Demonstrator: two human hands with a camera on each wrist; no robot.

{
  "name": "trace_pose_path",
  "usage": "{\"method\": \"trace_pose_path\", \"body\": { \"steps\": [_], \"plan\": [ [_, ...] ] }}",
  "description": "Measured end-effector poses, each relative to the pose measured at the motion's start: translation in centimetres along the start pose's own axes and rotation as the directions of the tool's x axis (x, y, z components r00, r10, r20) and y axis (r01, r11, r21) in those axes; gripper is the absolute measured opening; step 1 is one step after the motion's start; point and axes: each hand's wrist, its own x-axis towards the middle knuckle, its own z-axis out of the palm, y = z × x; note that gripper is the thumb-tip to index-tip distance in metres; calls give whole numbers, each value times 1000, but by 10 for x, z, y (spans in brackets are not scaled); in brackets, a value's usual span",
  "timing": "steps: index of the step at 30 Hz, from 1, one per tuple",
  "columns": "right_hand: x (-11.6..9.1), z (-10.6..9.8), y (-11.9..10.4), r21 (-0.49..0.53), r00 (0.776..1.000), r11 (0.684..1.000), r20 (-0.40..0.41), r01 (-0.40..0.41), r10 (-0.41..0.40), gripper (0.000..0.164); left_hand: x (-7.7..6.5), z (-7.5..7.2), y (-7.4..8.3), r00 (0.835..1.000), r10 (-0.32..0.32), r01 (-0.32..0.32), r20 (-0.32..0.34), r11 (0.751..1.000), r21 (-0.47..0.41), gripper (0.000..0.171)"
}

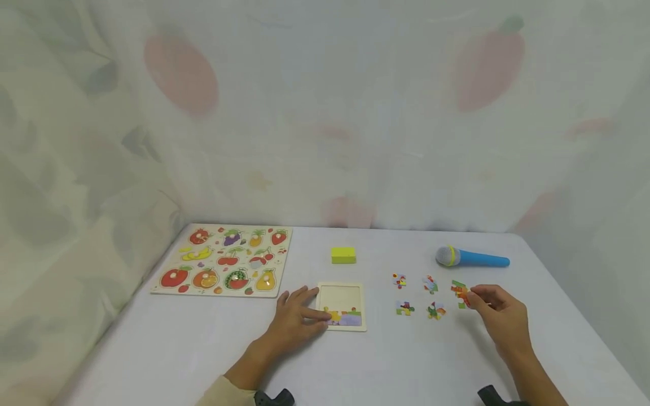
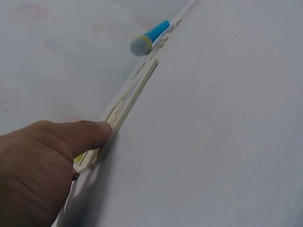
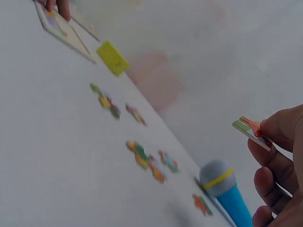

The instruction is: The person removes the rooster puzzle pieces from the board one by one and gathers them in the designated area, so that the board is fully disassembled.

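Note:
A small square wooden puzzle tray (image 1: 341, 295) lies on the table, with picture pieces (image 1: 350, 319) along its lower part. My left hand (image 1: 297, 320) rests at its left side, the thumb (image 2: 97, 134) laid on the near rim and the other fingers reaching toward the upper left corner. Off to the right, my right hand (image 1: 503, 316) pinches an orange and green jigsaw piece (image 3: 252, 131) between thumb and index finger, raised above the table. Several loose jigsaw pieces (image 1: 404, 308) lie between the tray and this hand, one of them (image 3: 202, 204) orange and green.
Behind the tray stands a yellow block (image 1: 343, 255). A blue toy microphone (image 1: 482, 259) with a grey head lies at the back right. At the back left is a large fruit peg board (image 1: 202, 290). Pale patterned curtains (image 1: 325, 113) close off the back and sides.

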Motion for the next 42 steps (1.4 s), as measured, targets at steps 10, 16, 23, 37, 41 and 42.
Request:
{"method": "trace_pose_path", "body": {
  "steps": [10, 16, 23, 37, 41, 42],
  "plan": [
    [3, -7, 27, -110, 999, 993, 22, -47, 50, 31, 1, 1, -1, 1000, 3, -3, -2, 1000, 13, 17],
    [3, 0, 37, -214, 995, 976, 84, -34, 53, 30, 0, -1, 1, 1000, -10, 10, 2, 1000, 23, 17],
    [3, 6, 43, -334, 995, 941, 95, 46, -14, 23, 0, -2, 2, 1000, -19, 19, 4, 1000, 23, 17],
    [2, 8, 50, -425, 997, 902, 55, 71, -53, 13, -1, 1, 0, 1000, -14, 14, -1, 1000, 0, 18],
    [2, 9, 51, -414, 997, 907, 43, 77, -65, 14, 0, 0, -1, 1000, -3, 3, -1, 1000, 8, 22],
    [2, 9, 50, -410, 997, 909, 41, 75, -63, 15, 0, 0, -1, 1000, 1, -1, -2, 1000, 9, 24]
  ]
}}
